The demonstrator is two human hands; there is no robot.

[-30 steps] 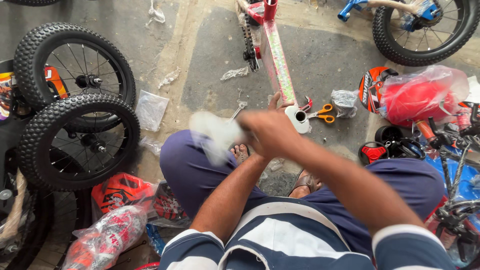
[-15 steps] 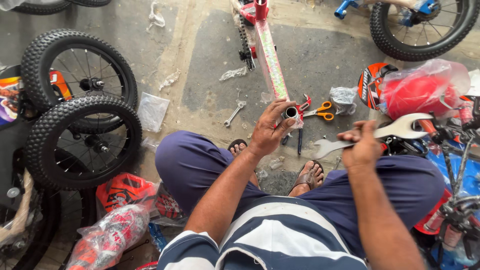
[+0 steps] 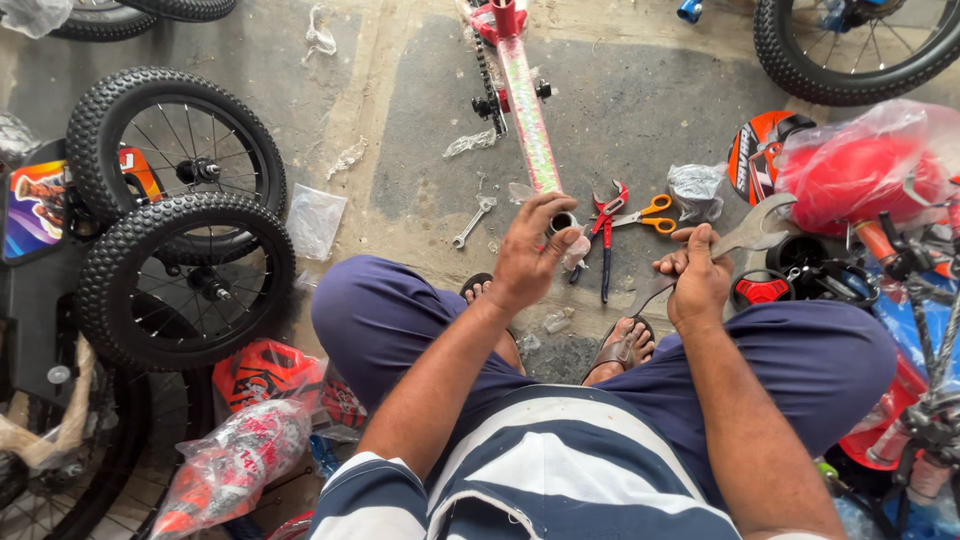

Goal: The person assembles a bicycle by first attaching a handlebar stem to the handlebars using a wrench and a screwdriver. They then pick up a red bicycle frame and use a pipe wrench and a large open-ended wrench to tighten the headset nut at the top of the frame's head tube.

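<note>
The concrete floor (image 3: 300,60) is grey, rough and stained, with a darker patch at twelve o'clock. On it at nine o'clock lie two knobbly black rubber wheels (image 3: 180,210) with thin wire spokes, one overlapping the other; a third tyre (image 3: 850,50) is cut off by the edge at one o'clock, and parts of more wheels run out of view at the upper and lower left.

A long bike frame tube (image 3: 528,110), pinkish and glittery with red ends, runs from twelve o'clock down toward the seated person. The left hand (image 3: 530,255) closes around its open metal lower end, fingers curled over the rim.

At three o'clock a red rounded part sits in a crinkled clear plastic bag (image 3: 860,170); what it is stays hard to make out.

The right hand (image 3: 695,280) is clenched on the shaft of a flat grey steel wrench (image 3: 750,232), whose open-jawed head points to two o'clock, just right of the tube end.

Between the hands lie red-handled pliers (image 3: 605,225) and orange-handled scissors (image 3: 645,215), touching. One small silver spanner (image 3: 472,222) lies at eleven o'clock. Several scraps of clear wrapping dot the floor.
</note>
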